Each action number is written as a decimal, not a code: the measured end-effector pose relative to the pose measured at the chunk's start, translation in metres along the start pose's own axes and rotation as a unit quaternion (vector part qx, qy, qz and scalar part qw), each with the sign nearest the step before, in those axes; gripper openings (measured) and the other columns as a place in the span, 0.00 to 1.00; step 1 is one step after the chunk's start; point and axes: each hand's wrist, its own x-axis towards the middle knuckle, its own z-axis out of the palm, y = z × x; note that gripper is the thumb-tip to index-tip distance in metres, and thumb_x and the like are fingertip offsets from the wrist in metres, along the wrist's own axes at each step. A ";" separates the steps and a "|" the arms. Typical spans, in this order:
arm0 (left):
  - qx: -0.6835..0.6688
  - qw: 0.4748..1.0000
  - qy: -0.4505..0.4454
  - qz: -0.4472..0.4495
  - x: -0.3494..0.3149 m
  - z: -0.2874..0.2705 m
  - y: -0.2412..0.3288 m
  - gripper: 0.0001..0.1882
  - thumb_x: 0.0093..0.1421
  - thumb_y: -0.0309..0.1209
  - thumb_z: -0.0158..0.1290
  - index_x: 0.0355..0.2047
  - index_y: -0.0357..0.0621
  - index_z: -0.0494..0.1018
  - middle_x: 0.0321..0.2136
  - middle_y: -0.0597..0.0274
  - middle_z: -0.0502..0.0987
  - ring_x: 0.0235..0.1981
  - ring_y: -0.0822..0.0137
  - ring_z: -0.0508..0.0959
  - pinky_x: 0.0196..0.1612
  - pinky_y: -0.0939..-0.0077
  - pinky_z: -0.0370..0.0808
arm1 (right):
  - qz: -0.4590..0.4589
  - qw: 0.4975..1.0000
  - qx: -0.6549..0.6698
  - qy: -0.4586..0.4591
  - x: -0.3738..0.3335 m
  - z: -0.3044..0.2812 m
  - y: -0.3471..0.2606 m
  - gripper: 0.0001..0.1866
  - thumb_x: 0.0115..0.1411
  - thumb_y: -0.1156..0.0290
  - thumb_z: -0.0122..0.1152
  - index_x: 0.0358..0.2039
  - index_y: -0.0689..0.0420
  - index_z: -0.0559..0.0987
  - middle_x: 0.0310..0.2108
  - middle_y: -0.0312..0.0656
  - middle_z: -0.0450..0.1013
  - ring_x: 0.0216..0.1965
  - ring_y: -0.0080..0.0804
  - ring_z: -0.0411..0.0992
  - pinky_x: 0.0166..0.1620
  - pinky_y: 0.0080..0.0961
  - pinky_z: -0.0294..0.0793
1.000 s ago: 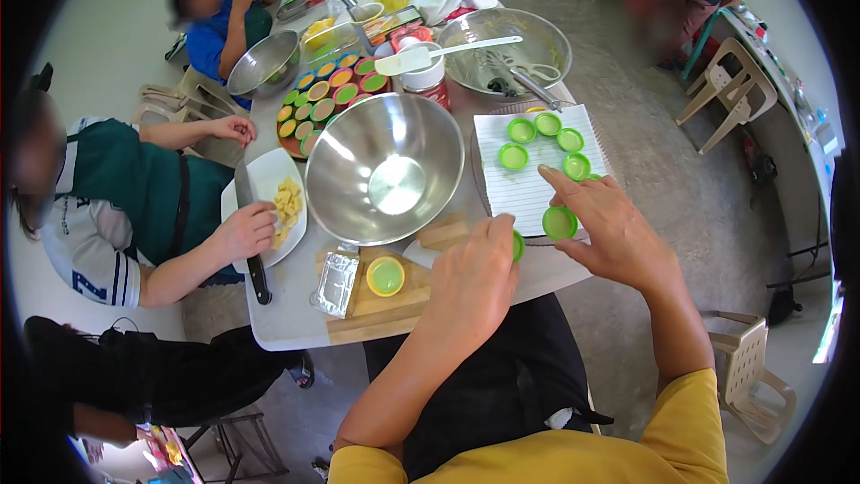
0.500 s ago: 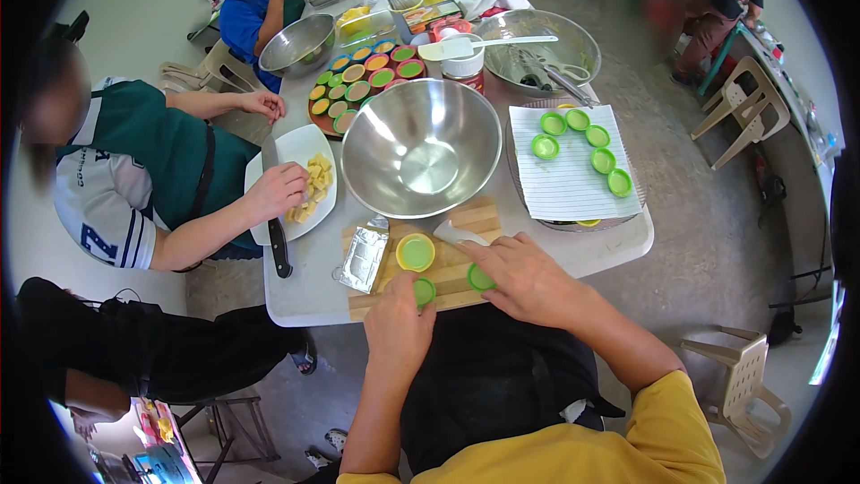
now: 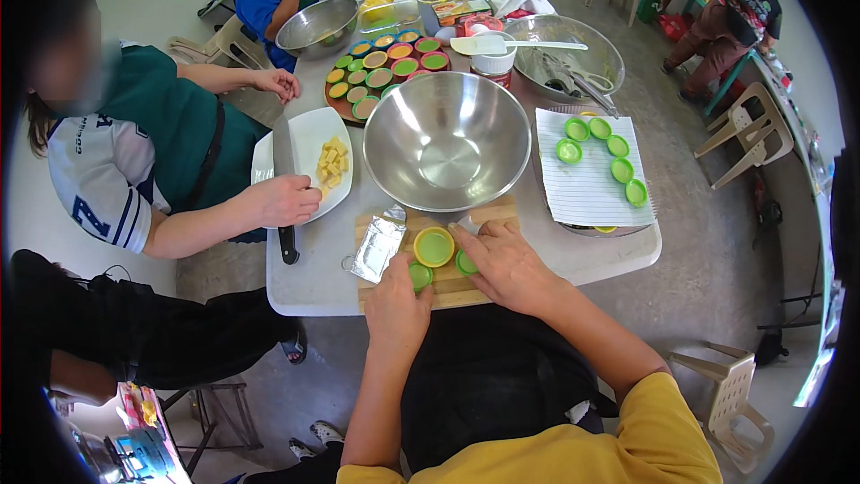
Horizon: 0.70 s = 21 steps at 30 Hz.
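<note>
My left hand grips a small green cup over the front part of a wooden cutting board. A second small green cup is at my right hand, partly covered by the fingers that hold it. Between and just beyond my hands stands a larger yellow-rimmed cup with pale green inside. A whitish flat piece shows by my right fingertips, mostly hidden. Left of the yellow cup lies a foil packet.
A big steel bowl stands beyond the board. At right, several green cups sit on lined paper. A co-worker's hand is beside a white plate with yellow cubes and a large knife.
My hands and the two green cups have come closer to the yellow cup. The co-worker's hand has drawn back from the yellow cubes toward the knife. The view has shifted slightly.
</note>
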 end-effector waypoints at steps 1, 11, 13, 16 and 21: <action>-0.002 1.000 0.003 0.004 0.000 0.001 -0.003 0.27 0.55 0.27 0.67 0.53 0.42 0.69 0.42 0.45 0.81 0.43 0.42 0.82 0.41 0.49 0.78 | 0.002 1.000 0.002 -0.003 0.002 0.001 0.000 0.47 0.52 0.72 0.71 0.70 0.68 0.59 0.39 0.48 0.76 0.46 0.53 0.71 0.54 0.46 0.69; -0.027 1.000 0.001 0.005 -0.003 -0.004 -0.002 0.28 0.54 0.27 0.67 0.54 0.40 0.71 0.42 0.44 0.81 0.44 0.41 0.82 0.42 0.49 0.78 | 0.010 0.999 0.004 0.042 -0.003 -0.012 -0.004 0.42 0.51 0.76 0.69 0.67 0.64 0.65 0.46 0.51 0.75 0.48 0.51 0.71 0.53 0.44 0.69; -0.043 0.999 0.014 0.001 -0.003 -0.007 -0.001 0.27 0.54 0.27 0.66 0.54 0.40 0.72 0.41 0.44 0.82 0.42 0.42 0.82 0.42 0.50 0.78 | 0.033 0.998 0.000 0.050 -0.008 -0.017 -0.002 0.38 0.52 0.77 0.66 0.65 0.64 0.68 0.47 0.52 0.74 0.48 0.52 0.71 0.53 0.44 0.69; -0.081 0.995 0.017 -0.057 0.000 -0.020 0.002 0.25 0.54 0.27 0.65 0.52 0.39 0.74 0.38 0.46 0.82 0.37 0.45 0.82 0.39 0.53 0.78 | 0.061 0.996 -0.007 0.068 -0.014 -0.020 0.003 0.34 0.52 0.80 0.62 0.62 0.64 0.70 0.47 0.53 0.74 0.49 0.53 0.71 0.53 0.45 0.70; -0.052 0.992 0.072 -0.088 0.022 -0.025 -0.032 0.26 0.50 0.27 0.66 0.51 0.40 0.75 0.39 0.49 0.80 0.40 0.48 0.79 0.46 0.55 0.75 | 0.088 0.993 0.007 0.078 -0.021 -0.016 0.011 0.32 0.52 0.83 0.58 0.61 0.66 0.71 0.45 0.56 0.73 0.47 0.55 0.72 0.53 0.46 0.72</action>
